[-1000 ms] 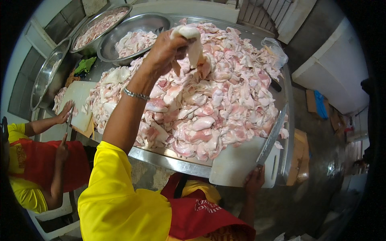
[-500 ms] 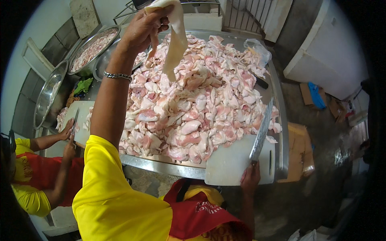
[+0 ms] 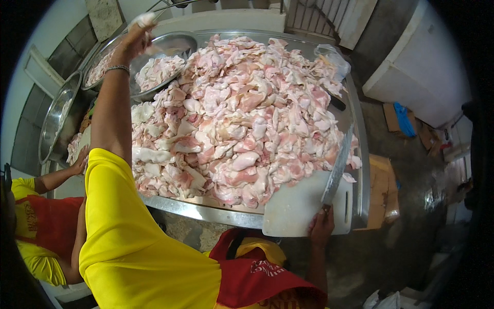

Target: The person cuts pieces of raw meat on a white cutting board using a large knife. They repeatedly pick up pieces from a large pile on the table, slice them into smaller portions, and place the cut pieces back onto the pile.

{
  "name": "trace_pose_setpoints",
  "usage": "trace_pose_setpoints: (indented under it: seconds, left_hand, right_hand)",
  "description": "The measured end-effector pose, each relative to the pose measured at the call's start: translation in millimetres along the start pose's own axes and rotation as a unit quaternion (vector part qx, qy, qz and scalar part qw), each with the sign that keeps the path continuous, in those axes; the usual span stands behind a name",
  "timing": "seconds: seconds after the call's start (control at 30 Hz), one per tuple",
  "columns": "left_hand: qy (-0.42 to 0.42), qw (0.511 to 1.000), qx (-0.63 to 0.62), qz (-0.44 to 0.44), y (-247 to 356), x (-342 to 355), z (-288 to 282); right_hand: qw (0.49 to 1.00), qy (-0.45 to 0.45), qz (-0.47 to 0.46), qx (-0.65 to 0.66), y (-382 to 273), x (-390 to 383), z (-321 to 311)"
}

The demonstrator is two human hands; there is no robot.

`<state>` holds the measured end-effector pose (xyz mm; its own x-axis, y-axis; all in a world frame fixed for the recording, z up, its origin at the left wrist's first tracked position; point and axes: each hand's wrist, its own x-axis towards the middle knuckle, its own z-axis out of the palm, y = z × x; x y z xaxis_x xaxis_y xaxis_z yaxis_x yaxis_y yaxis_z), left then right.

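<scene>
My left hand (image 3: 135, 41), smeared by motion, is raised over the steel bowl (image 3: 185, 42) at the far left of the table. A pale strip of raw skin (image 3: 146, 20) shows at its fingers, mostly bunched and blurred. My right hand (image 3: 322, 224) is closed round the dark handle of a long knife (image 3: 339, 162). The blade points up and away over the white cutting board (image 3: 296, 206) at the table's near right corner. A large heap of raw, pinkish-white meat pieces (image 3: 242, 118) covers the steel table (image 3: 198, 213). More pieces lie in the bowl.
A co-worker in a red apron (image 3: 54, 221) stands at the left, one hand (image 3: 81, 160) near a board. Another steel bowl (image 3: 57, 123) stands there. A dark-handled tool (image 3: 336, 103) and a plastic bag (image 3: 333, 61) lie along the right edge. Cardboard (image 3: 378, 193) is beside the table.
My left hand has swung left with the skin strip, from above the heap to above the bowl. The knife in my right hand has hardly moved.
</scene>
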<state>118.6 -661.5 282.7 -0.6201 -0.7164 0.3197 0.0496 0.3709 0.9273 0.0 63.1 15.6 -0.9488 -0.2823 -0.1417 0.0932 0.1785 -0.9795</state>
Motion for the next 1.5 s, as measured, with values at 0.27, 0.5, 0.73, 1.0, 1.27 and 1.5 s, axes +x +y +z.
trace_pose_setpoints:
  seconds: [0.27, 0.5, 0.73, 1.0, 1.27, 1.5]
  left_hand:
    - [-0.025, 0.958, 0.226, 0.174, -99.6, -171.8, 201.5]
    - [-0.155, 0.913, 0.355, 0.133, -65.9, -171.6, 269.8]
    - [-0.223, 0.935, -0.194, -0.194, -57.6, -145.8, 237.1]
    - [-0.277, 0.93, -0.169, -0.174, 6.6, -207.0, 268.5]
    - [-0.374, 0.867, 0.268, 0.191, -1.6, -369.8, 411.4]
    - [-0.354, 0.836, 0.31, 0.283, -37.1, -457.4, 393.0]
  right_hand:
    - [0.999, 0.032, 0.003, -0.011, 7.4, 3.4, 3.8]
    - [0.999, 0.04, 0.017, 0.013, 4.5, 0.5, 4.5]
    - [0.999, 0.031, -0.008, 0.014, 1.9, -3.3, 4.0]
    - [1.0, 0.002, 0.018, 0.017, 8.3, 5.5, -0.7]
    - [0.985, -0.019, 0.007, 0.173, 8.6, -17.9, -32.2]
    - [0.987, 0.021, 0.055, 0.149, 27.3, -102.0, -109.4]
